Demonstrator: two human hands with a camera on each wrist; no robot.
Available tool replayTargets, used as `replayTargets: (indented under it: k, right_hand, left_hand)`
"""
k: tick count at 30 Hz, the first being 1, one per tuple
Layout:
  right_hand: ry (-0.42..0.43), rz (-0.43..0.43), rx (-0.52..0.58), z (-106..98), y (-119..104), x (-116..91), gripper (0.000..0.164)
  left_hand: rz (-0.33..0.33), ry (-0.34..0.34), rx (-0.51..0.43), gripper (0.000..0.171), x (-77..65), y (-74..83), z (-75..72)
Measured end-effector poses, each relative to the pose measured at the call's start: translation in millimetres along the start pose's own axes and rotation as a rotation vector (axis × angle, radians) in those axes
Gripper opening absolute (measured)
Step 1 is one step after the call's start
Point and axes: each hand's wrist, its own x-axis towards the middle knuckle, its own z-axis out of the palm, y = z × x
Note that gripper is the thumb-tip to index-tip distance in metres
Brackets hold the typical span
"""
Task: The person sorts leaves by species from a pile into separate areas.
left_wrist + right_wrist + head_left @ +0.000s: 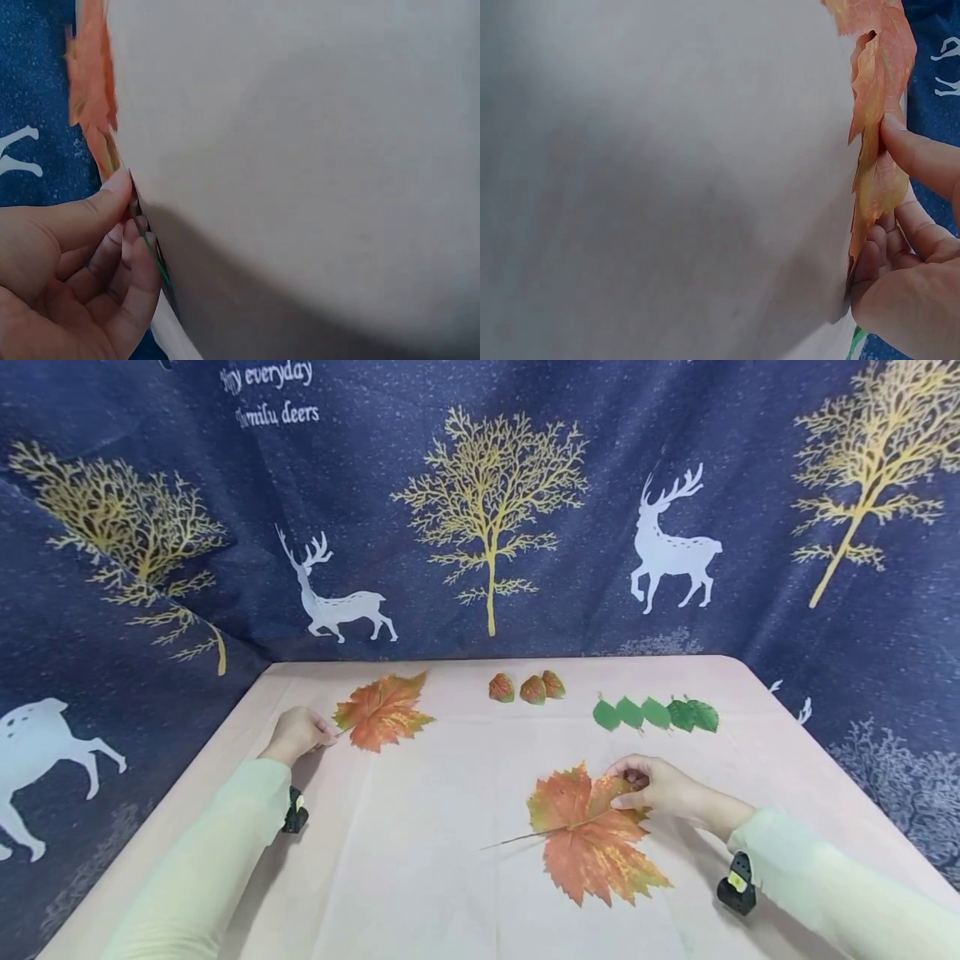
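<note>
On the left of the table, an orange-red maple leaf (382, 710) with yellow-green edges lies with its tip toward the back. My left hand (296, 732) pinches its thin stem between thumb and fingers, as the left wrist view also shows, where the orange blade (94, 75) extends beyond the thumb. A second, larger-looking maple leaf (592, 852) is nearer the front right, its long stem pointing left. My right hand (663, 789) grips its upper right edge, thumb on top and fingers underneath. In the right wrist view the leaf (881, 82) appears nearly edge-on.
Three small red-green leaves (532, 690) lie at the back middle of the pale pink table (435, 810). Several green leaves (655, 713) form a row at the back right. A dark blue cloth (525, 552) with deer and trees hangs behind the table.
</note>
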Motion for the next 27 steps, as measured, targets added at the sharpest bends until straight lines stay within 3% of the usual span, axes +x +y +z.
replayTargets:
  k: [7, 15, 27]
  right_hand:
    - [-0.001, -0.011, 0.014, -0.9, 2.0, 1.6, 0.039]
    - [-0.024, -0.024, 0.085, -0.7, 5.7, 0.8, 0.039]
    - [-0.057, 0.004, 0.135, -5.9, 3.3, 1.6, 0.043]
  left_hand:
    - [-0.004, -0.034, -0.039, 0.016, 1.3, -5.5, -1.4]
    - [-0.081, -0.148, -0.041, 0.016, 3.9, -9.8, -7.9]
    - [-0.111, -0.175, -0.078, 0.018, 7.9, -9.5, -8.7]
